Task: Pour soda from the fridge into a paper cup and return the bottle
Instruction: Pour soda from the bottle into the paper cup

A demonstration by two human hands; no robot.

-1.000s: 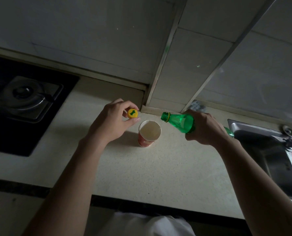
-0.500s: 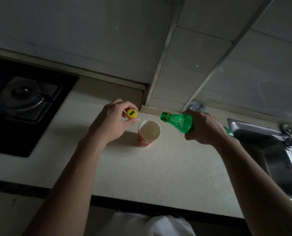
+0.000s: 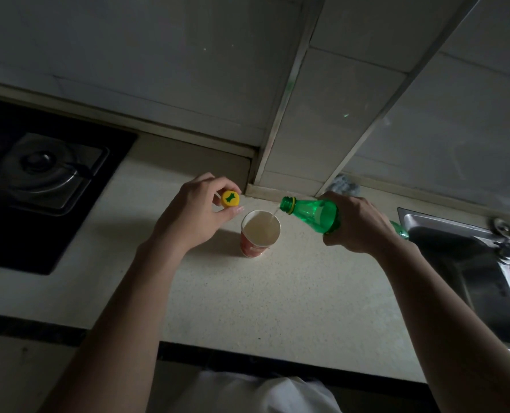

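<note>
A red paper cup point(image 3: 255, 247) stands upright on the pale counter point(image 3: 277, 293), with light liquid inside it. My right hand point(image 3: 355, 222) grips a green soda bottle point(image 3: 310, 214) tipped nearly flat, its open mouth just over the cup's right rim. A thin stream runs from the mouth into the cup. Just left of the cup, my left hand point(image 3: 191, 216) pinches the yellow bottle cap point(image 3: 230, 198) between thumb and fingers.
A black gas stove point(image 3: 39, 180) with a burner fills the left side. A steel sink point(image 3: 471, 263) with a tap sits at the right. The tiled wall and a boxed column stand close behind the cup. A grey cloth point(image 3: 344, 186) lies by the wall.
The bottle has tipped a little further and soda now streams into the cup. My left hand with the cap has stayed in place.
</note>
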